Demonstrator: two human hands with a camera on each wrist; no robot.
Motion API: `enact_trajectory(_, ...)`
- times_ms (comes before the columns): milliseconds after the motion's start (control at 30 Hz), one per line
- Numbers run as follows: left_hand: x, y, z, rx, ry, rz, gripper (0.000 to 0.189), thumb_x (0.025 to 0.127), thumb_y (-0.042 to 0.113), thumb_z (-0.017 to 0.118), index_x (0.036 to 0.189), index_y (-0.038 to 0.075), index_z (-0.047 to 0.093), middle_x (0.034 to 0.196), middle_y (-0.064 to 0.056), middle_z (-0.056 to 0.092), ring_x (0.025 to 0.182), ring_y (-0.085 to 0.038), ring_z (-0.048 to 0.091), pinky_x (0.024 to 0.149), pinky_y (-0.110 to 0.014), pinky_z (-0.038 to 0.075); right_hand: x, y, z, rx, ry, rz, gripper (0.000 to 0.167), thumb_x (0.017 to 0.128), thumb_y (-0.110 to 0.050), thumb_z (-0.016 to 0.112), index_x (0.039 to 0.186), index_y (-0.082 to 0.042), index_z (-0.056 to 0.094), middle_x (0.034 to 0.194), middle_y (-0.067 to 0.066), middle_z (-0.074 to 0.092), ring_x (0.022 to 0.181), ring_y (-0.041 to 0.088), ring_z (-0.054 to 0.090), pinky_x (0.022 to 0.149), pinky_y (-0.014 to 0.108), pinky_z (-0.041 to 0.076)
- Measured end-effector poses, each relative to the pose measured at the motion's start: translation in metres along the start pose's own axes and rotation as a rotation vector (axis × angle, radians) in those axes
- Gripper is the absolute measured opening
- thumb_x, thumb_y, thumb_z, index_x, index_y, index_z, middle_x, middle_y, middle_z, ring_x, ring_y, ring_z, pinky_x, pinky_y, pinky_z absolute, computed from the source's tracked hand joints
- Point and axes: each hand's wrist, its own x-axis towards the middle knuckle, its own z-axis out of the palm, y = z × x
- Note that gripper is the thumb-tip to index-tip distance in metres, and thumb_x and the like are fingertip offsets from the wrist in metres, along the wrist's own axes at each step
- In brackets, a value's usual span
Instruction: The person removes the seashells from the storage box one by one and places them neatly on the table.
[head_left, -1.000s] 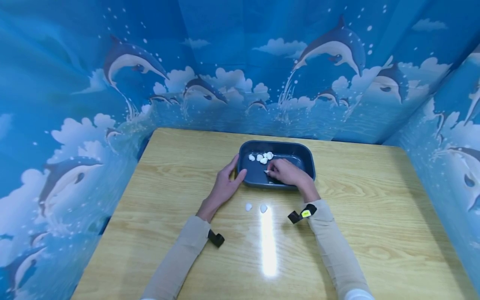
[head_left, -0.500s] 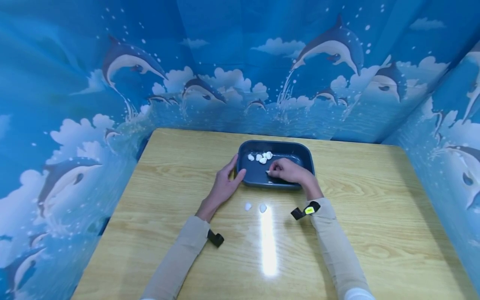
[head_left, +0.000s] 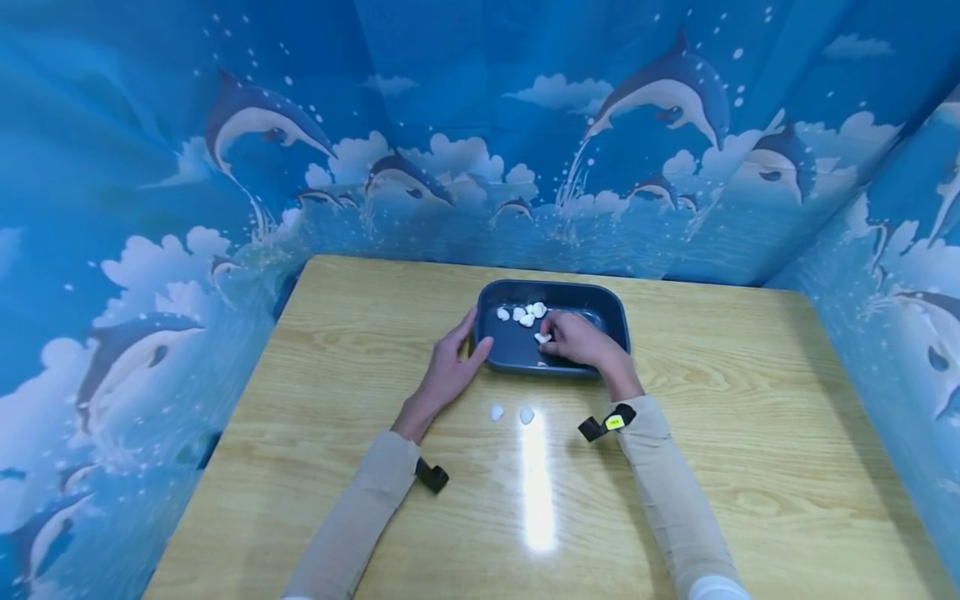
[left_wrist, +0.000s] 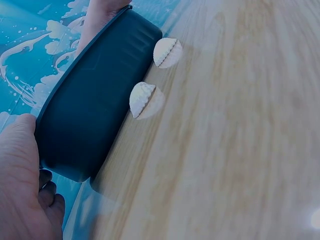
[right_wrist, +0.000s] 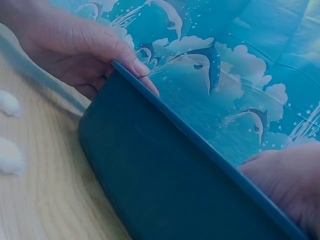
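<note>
A dark blue rectangular basin (head_left: 513, 345) stands on the table. My left hand (head_left: 447, 371) grips its left end, with the thumb over the rim and the other fingers curled against the outer wall, as the right wrist view also shows. Inside the basin, my right hand (head_left: 579, 340) pinches a white seashell (head_left: 542, 338) between thumb and fingers, low over the floor. Several more white seashells (head_left: 528, 320) lie grouped toward the back left of the basin. In the right wrist view the basin's wall hides the fingertips and the pinched shell.
Two seashells lie on the wooden table (head_left: 337, 350) in front of the basin: a left shell (head_left: 497, 412) and a right shell (head_left: 527, 415). A blue dolphin-print curtain (head_left: 465, 225) runs behind the table and along both sides. A bright light reflection streaks the tabletop.
The seashell in my right hand has turned from edge-on to showing more of its white face, and the right fingertips have shifted slightly. The left hand and basin hold their place.
</note>
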Motion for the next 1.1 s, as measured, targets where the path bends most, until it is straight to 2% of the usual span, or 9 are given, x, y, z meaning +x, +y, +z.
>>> enact_trajectory(167, -0.0002, 0.0007, -0.0002, 0.003, -0.002, -0.009, 0.068, 0.109, 0.036, 0.058, 0.164, 0.009, 0.029, 0.169, -0.016, 0.031, 0.155, -0.015, 0.029, 0.127, -0.035, 0.028, -0.0016, -0.0040, -0.0002, -0.036, 0.023, 0.020, 0.023, 0.097, -0.016, 0.076, 0.111, -0.001, 0.067, 0.067, 0.002, 0.054, 0.058, 0.016, 0.049, 0.055, 0.030, 0.042)
enact_trajectory(300, -0.0005, 0.0012, 0.0001, 0.006, -0.002, -0.011, 0.067, 0.109, 0.033, 0.058, 0.163, 0.008, 0.029, 0.169, -0.016, 0.031, 0.155, -0.016, 0.029, 0.127, -0.036, 0.028, -0.0026, -0.0061, -0.0007, -0.088, 0.036, 0.029, 0.020, 0.099, -0.018, 0.073, 0.110, -0.001, 0.070, 0.065, 0.002, 0.054, 0.056, 0.015, 0.049, 0.054, 0.030, 0.041)
enact_trajectory(467, -0.0005, 0.0010, -0.0002, 0.004, -0.004, -0.005, 0.067, 0.109, 0.032, 0.058, 0.163, 0.007, 0.029, 0.169, -0.017, 0.030, 0.156, -0.019, 0.029, 0.127, -0.038, 0.028, -0.0032, -0.0086, -0.0027, -0.122, 0.035, 0.042, 0.021, 0.104, -0.021, 0.066, 0.108, -0.001, 0.073, 0.073, 0.003, 0.061, 0.060, 0.016, 0.051, 0.056, 0.030, 0.043)
enact_trajectory(567, -0.0002, 0.0006, -0.0008, 0.002, -0.004, 0.002, 0.068, 0.109, 0.035, 0.057, 0.163, 0.005, 0.030, 0.169, -0.017, 0.031, 0.156, -0.020, 0.029, 0.127, -0.038, 0.028, -0.0038, -0.0095, -0.0047, -0.099, 0.022, 0.045, 0.023, 0.106, -0.021, 0.063, 0.094, -0.003, 0.071, 0.071, 0.001, 0.057, 0.060, 0.016, 0.049, 0.058, 0.030, 0.041)
enact_trajectory(700, 0.0004, 0.0006, -0.0022, -0.001, -0.001, 0.000, 0.071, 0.108, 0.043, 0.056, 0.163, 0.007, 0.030, 0.169, -0.016, 0.031, 0.156, -0.018, 0.029, 0.127, -0.038, 0.028, -0.0054, -0.0097, -0.0072, -0.048, -0.016, 0.084, 0.041, 0.107, -0.025, 0.061, 0.069, -0.010, 0.057, 0.061, -0.002, 0.042, 0.055, 0.015, 0.040, 0.055, 0.030, 0.034)
enact_trajectory(867, 0.0002, 0.0016, -0.0024, 0.002, -0.001, -0.017, 0.073, 0.107, 0.048, 0.055, 0.164, 0.009, 0.030, 0.169, -0.015, 0.031, 0.155, -0.016, 0.029, 0.127, -0.036, 0.028, -0.0075, -0.0079, -0.0083, -0.065, -0.048, 0.192, 0.052, 0.108, -0.035, 0.059, 0.061, -0.015, 0.050, 0.056, -0.005, 0.036, 0.051, 0.013, 0.036, 0.052, 0.029, 0.032)
enact_trajectory(933, 0.0000, 0.0018, -0.0020, 0.007, -0.003, -0.020, 0.073, 0.107, 0.047, 0.055, 0.164, 0.009, 0.029, 0.169, -0.014, 0.031, 0.155, -0.016, 0.028, 0.127, -0.036, 0.028, -0.0082, -0.0073, -0.0084, -0.095, -0.049, 0.231, 0.052, 0.107, -0.037, 0.061, 0.061, -0.014, 0.051, 0.056, -0.005, 0.036, 0.051, 0.014, 0.037, 0.053, 0.029, 0.032)
enact_trajectory(1000, -0.0001, 0.0018, -0.0015, 0.010, -0.005, -0.020, 0.072, 0.108, 0.046, 0.056, 0.164, 0.009, 0.029, 0.169, -0.014, 0.030, 0.156, -0.017, 0.028, 0.127, -0.037, 0.028, -0.0087, -0.0075, -0.0087, -0.123, -0.036, 0.238, 0.045, 0.105, -0.036, 0.065, 0.067, -0.014, 0.056, 0.061, -0.005, 0.041, 0.056, 0.014, 0.041, 0.055, 0.029, 0.034)
enact_trajectory(1100, -0.0005, 0.0024, -0.0012, 0.016, -0.009, -0.020, 0.070, 0.108, 0.042, 0.057, 0.164, 0.009, 0.029, 0.169, -0.014, 0.030, 0.156, -0.018, 0.029, 0.127, -0.038, 0.028, -0.0092, -0.0082, -0.0089, -0.129, -0.007, 0.204, 0.023, 0.102, -0.029, 0.071, 0.090, -0.010, 0.065, 0.071, 0.000, 0.052, 0.064, 0.019, 0.048, 0.058, 0.032, 0.038)
